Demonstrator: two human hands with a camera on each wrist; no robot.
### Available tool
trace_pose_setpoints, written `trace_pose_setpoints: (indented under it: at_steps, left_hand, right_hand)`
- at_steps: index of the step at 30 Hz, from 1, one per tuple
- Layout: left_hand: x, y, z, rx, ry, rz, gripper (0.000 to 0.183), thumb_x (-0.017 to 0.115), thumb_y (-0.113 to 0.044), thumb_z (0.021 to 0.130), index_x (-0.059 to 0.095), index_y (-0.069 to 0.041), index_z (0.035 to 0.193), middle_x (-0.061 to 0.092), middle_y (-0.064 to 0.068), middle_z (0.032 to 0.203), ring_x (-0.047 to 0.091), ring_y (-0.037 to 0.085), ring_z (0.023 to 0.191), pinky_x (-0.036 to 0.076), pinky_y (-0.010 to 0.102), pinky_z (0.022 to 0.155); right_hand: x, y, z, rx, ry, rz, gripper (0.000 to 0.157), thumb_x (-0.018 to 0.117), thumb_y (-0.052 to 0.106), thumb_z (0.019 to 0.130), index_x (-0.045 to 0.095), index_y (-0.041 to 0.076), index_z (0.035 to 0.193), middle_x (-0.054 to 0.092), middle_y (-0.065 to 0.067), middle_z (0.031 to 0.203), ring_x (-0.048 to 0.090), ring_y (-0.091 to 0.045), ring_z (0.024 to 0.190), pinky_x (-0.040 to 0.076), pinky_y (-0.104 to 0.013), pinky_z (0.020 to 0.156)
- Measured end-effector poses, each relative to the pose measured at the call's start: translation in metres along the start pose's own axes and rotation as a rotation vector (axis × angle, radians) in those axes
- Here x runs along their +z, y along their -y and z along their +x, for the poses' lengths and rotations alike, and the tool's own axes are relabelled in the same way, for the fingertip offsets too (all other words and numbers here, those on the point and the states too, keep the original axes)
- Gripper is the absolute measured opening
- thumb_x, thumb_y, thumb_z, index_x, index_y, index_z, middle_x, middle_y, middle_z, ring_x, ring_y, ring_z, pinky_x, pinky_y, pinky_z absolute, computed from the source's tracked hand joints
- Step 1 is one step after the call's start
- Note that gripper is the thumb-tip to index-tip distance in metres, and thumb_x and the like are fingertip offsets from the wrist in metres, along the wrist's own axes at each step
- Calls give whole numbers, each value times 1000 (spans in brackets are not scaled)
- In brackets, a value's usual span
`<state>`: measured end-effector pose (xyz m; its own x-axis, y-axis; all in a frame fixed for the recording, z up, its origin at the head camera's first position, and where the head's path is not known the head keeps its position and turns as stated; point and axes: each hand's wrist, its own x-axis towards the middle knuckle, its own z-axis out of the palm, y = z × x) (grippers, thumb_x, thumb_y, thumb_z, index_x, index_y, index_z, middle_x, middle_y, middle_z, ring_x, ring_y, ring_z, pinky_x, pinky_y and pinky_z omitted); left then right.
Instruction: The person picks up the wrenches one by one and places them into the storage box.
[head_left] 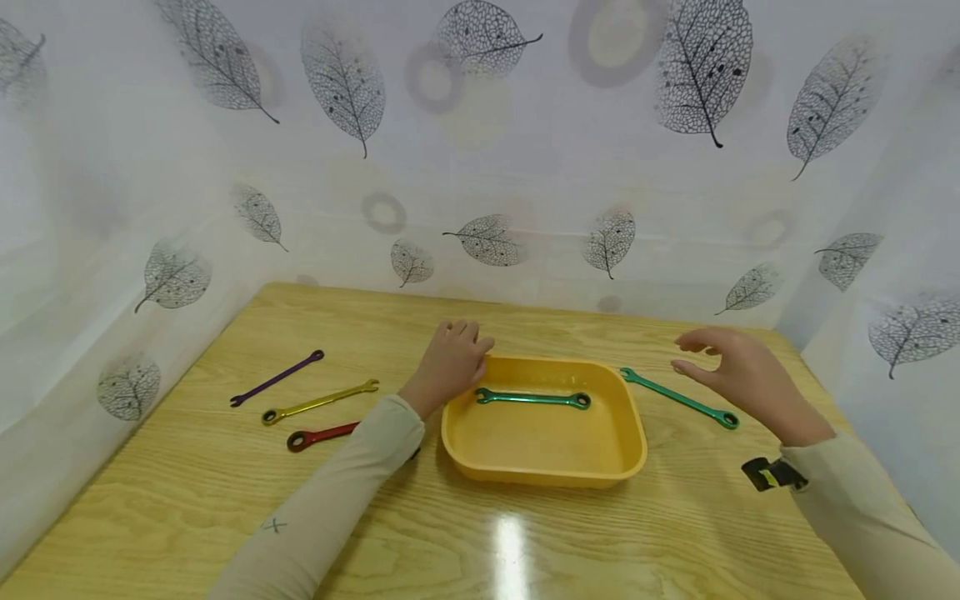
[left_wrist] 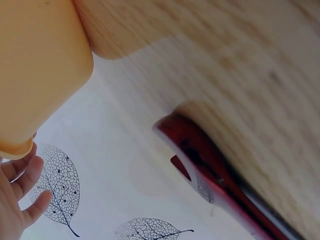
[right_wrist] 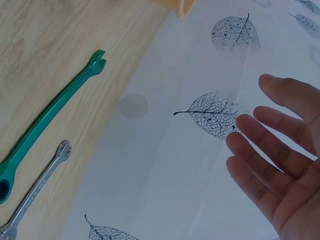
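My left hand (head_left: 448, 367) grips the far left corner of a yellow plastic tub (head_left: 543, 479), its fingers at the rim in the left wrist view. Inside the tub lies a teal combination wrench (head_left: 532, 399). My right hand (head_left: 738, 379) is raised over the right side of the table, fingers spread and slightly bent, holding nothing. Nearest to it is a green wrench (head_left: 678, 397) on the table, right of the tub. A silver wrench (right_wrist: 37, 187) lies beside the green one in the right wrist view; in the head view it is hidden.
Left of the tub lie a purple wrench (head_left: 276, 378), a yellow wrench (head_left: 318, 402) and a red wrench (head_left: 322, 435), the last partly covered by my left sleeve. The wooden table (head_left: 600, 550) meets a white leaf-patterned curtain (head_left: 525, 183) at the back and sides.
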<state>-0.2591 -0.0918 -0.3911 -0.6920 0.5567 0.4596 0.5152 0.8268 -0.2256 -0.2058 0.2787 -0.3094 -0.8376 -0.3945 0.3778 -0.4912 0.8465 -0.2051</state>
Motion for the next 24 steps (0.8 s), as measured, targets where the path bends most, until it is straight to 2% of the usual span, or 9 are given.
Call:
trace_pose_setpoints:
  at_steps: [5, 12, 18, 24]
  left_hand:
    - [1, 0, -1, 4, -10, -5, 18, 61, -21, 85, 66, -17, 102, 57, 6, 88, 55, 23, 87, 45, 40, 84]
    - [-2, -1, 0, 1, 2, -7, 18, 61, -22, 85, 66, -17, 102, 56, 5, 88, 54, 22, 87, 44, 39, 85]
    - [-2, 0, -1, 1, 15, -7, 18, 60, -21, 86, 66, -16, 102, 56, 5, 88, 54, 22, 86, 44, 39, 84]
    - [-3, 0, 0, 10, -7, -26, 17, 60, -19, 85, 65, -15, 100, 55, 6, 86, 53, 22, 83, 44, 39, 82]
  right_hand:
    - [4, -16, -4, 44, 5, 60, 29, 72, 18, 80, 67, 1, 103, 68, -18, 100, 62, -34, 88, 50, -50, 76]
    - [16, -33, -8, 68, -11, 61, 27, 72, 20, 81, 68, 1, 100, 69, -18, 96, 63, -31, 83, 52, -47, 74]
    - [24, -42, -10, 120, 64, 103, 31, 71, 19, 81, 65, -2, 104, 67, -21, 97, 63, -35, 85, 53, -46, 73]
    - [31, -50, -11, 173, 145, 147, 38, 73, 23, 81, 63, -2, 108, 66, -19, 96, 62, -33, 85, 54, -36, 70]
